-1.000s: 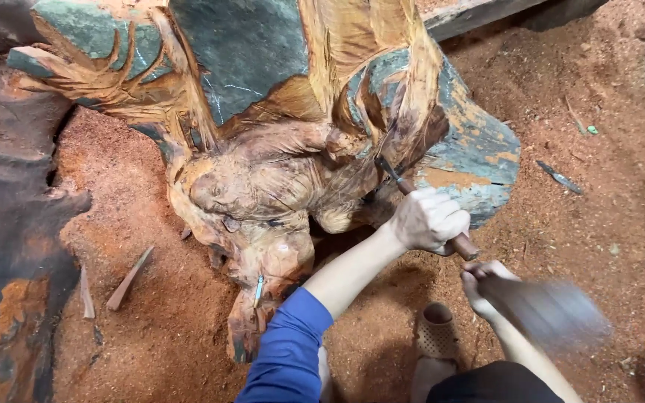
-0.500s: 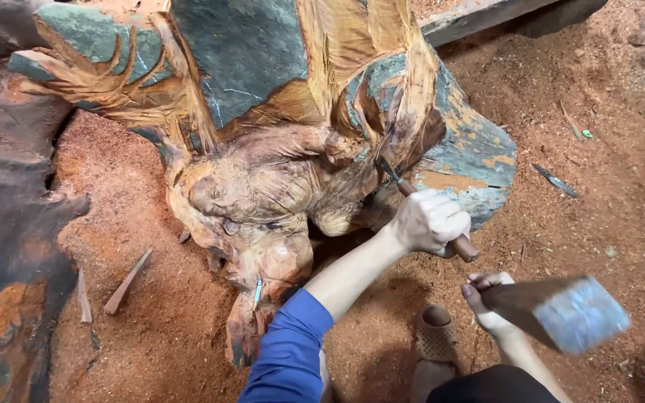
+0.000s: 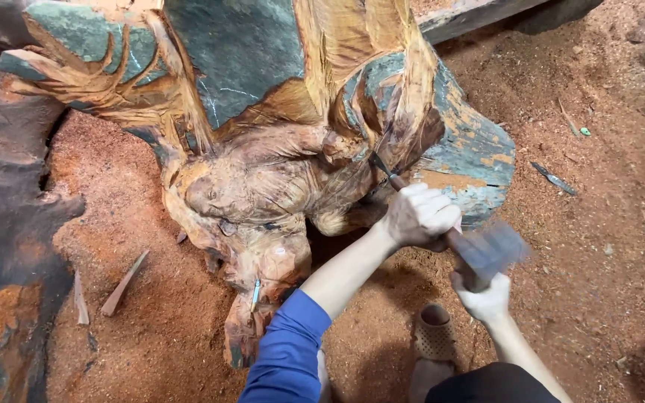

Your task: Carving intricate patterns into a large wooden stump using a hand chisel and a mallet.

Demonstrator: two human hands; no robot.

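On the sawdust floor (image 3: 151,336) lay the big carving (image 3: 263,186), a rough wooden figure with grey-green patches, and it filled most of the view. Its place was the same as half a second before. What changed was the mallet (image 3: 490,250): earlier it was held out to the right and lower, and now it had swung up to the butt of the chisel (image 3: 386,173), just behind the left hand (image 3: 419,216). I judged this to be the moment of a blow, so the cutting in the hollow under the wing went on.

The left hand's fingers were closed tightly around the chisel handle, with the blade tip against the wood. The right hand (image 3: 487,298) had its fingers wrapped around the mallet handle, below the head.

The mallet head was only a blur, so I could not tell if it already touched the chisel. The chisel handle was covered by the left hand. The top of the carving was cut off by the frame. A sandal (image 3: 434,336) stood near the arms, and small wood splinters (image 3: 122,283) lay on the left.
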